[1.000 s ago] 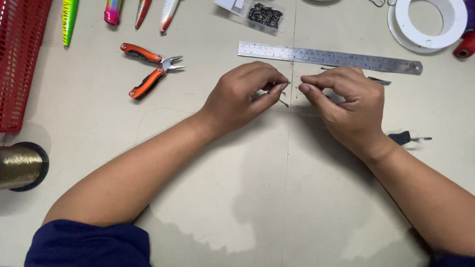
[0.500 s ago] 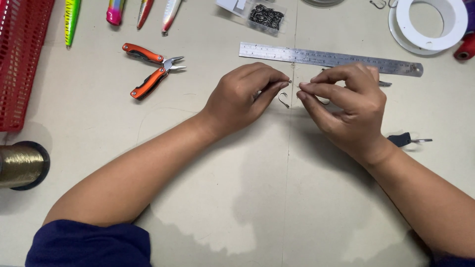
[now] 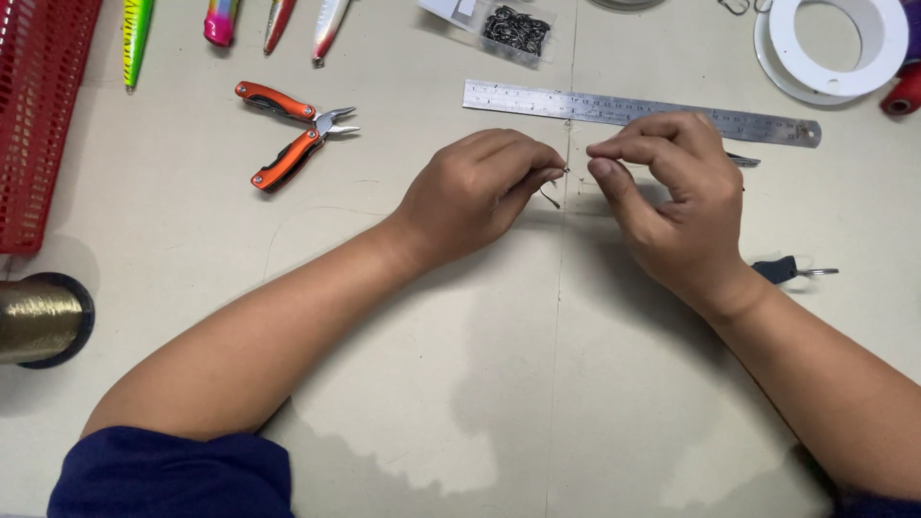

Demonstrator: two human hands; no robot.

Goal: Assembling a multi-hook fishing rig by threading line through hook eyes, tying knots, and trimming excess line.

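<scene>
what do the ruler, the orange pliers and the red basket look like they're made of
Ruler: likely steel, a brushed silver strip with fine graduation marks.
Orange pliers: bare grey metal jaws; handles glossy orange, either plastic or coated metal, hard to say which.
Red basket: probably moulded plastic, one uniform red with a regular lattice of slots.

Left hand (image 3: 480,187) pinching small hook (image 3: 550,197), right hand (image 3: 672,197) close, steel ruler (image 3: 576,104) behind

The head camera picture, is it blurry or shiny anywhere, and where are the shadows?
Head view: mostly sharp and evenly lit; soft shadows fall on the table below the left hand and right hand; the small hook pinched by the left hand is too tiny to see clearly; the steel ruler shows only a mild sheen, no harsh glare.
</scene>
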